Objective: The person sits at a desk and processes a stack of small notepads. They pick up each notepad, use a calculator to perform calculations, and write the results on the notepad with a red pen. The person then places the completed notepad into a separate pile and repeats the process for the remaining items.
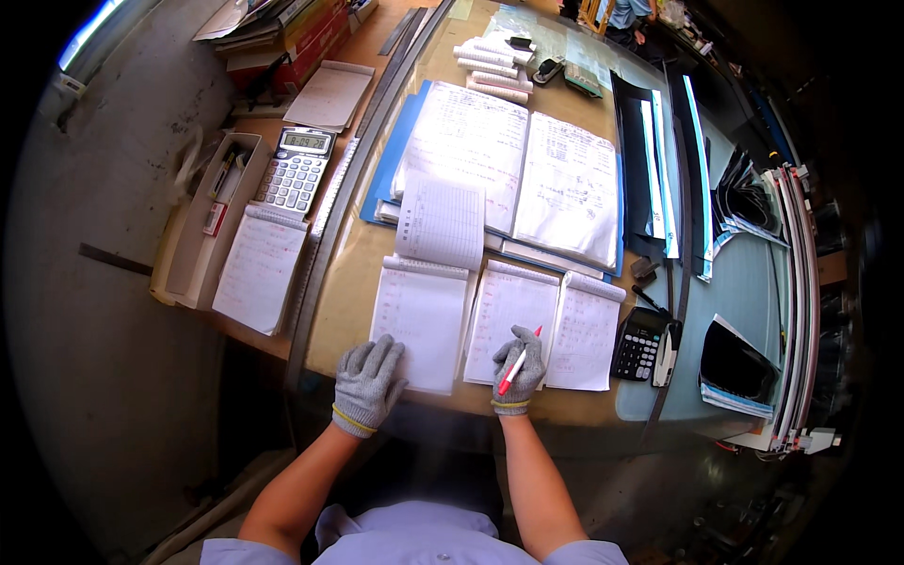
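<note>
My left hand (368, 381), in a grey knit glove, lies flat with its fingers stretched over the lower left corner of an open notepad (419, 320). That pad's cover is flipped up over the large ledger (565, 193) behind it. In my gloved right hand (520, 363) is a white pen with red ends (512, 370), resting over the middle notepad (508, 299), which has faint red writing. Beside it on the right lies a third notepad (586, 330). The pen's tip against the paper is too small to make out.
A black calculator (637, 346) and a stapler (668, 353) lie right of the notepads. At left are a silver calculator (297, 171), another notepad (261, 268) and a long open box (212, 231). Rolled papers (494, 68) sit at the back. Black sheets (739, 367) lie far right.
</note>
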`<state>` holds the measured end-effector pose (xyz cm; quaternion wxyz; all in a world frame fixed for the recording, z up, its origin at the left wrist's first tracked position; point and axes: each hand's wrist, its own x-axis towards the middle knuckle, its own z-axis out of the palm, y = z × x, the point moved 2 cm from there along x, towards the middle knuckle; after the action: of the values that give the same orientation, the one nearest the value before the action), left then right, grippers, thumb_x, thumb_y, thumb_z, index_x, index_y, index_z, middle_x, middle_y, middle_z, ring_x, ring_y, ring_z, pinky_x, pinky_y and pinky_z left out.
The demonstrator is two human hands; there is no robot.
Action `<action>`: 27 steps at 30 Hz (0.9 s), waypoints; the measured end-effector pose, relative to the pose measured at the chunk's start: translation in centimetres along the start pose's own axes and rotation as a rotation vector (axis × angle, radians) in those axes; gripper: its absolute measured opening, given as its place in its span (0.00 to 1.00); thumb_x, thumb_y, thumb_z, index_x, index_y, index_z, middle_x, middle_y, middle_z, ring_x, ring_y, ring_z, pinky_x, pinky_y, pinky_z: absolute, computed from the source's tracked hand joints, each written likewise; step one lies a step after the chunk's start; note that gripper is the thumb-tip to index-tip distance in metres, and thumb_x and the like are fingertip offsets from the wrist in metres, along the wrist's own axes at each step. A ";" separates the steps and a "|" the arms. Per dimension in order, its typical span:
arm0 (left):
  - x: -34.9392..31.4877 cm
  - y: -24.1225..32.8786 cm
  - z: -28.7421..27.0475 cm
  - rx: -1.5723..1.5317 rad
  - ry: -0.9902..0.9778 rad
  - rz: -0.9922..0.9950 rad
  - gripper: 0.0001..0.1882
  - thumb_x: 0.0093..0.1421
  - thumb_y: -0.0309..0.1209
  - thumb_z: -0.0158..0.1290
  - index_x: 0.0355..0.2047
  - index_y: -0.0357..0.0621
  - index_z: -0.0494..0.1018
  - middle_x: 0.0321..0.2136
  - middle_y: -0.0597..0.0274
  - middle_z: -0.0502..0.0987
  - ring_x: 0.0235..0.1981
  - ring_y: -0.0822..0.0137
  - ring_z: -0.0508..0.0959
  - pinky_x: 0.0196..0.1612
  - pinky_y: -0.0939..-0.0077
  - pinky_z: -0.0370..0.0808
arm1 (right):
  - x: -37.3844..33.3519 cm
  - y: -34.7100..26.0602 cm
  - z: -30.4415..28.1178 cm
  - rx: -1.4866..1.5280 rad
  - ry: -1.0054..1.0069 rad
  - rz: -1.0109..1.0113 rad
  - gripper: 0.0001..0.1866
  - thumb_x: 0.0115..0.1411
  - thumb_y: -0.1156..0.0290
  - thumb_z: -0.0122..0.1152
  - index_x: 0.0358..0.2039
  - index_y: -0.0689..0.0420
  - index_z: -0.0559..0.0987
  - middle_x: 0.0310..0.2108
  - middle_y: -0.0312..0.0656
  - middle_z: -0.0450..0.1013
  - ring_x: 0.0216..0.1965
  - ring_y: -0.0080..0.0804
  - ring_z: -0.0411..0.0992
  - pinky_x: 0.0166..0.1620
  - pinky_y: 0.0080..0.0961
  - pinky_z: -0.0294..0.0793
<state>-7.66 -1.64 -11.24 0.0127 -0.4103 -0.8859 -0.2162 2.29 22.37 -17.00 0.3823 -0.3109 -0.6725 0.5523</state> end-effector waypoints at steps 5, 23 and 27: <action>0.0 0.3 0.2 0.045 0.000 0.020 0.34 0.53 0.36 0.65 0.60 0.42 0.72 0.63 0.49 0.71 0.60 0.44 0.70 0.64 0.48 0.64 | 0.0 0.0 -0.1 -0.005 -0.023 -0.026 0.12 0.67 0.81 0.49 0.47 0.62 0.79 0.19 0.35 0.70 0.20 0.20 0.67 0.26 0.19 0.67; 0.5 0.5 1.3 0.041 -0.035 -0.022 0.32 0.52 0.35 0.65 0.57 0.42 0.72 0.63 0.49 0.70 0.61 0.42 0.69 0.64 0.46 0.63 | -0.2 -0.2 -0.2 0.035 -0.061 -0.043 0.16 0.70 0.64 0.51 0.49 0.63 0.78 0.22 0.33 0.66 0.24 0.22 0.68 0.31 0.24 0.72; 0.7 0.6 1.1 0.062 -0.030 -0.012 0.31 0.52 0.36 0.65 0.57 0.42 0.73 0.63 0.49 0.71 0.60 0.43 0.70 0.62 0.46 0.64 | -0.2 0.0 -0.1 0.074 -0.065 -0.045 0.16 0.70 0.66 0.51 0.49 0.63 0.78 0.23 0.34 0.67 0.25 0.22 0.68 0.32 0.23 0.72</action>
<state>-7.53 -0.40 -11.88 0.0109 -0.4074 -0.8948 -0.1825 2.52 22.30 -17.02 0.3837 -0.2631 -0.6706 0.5778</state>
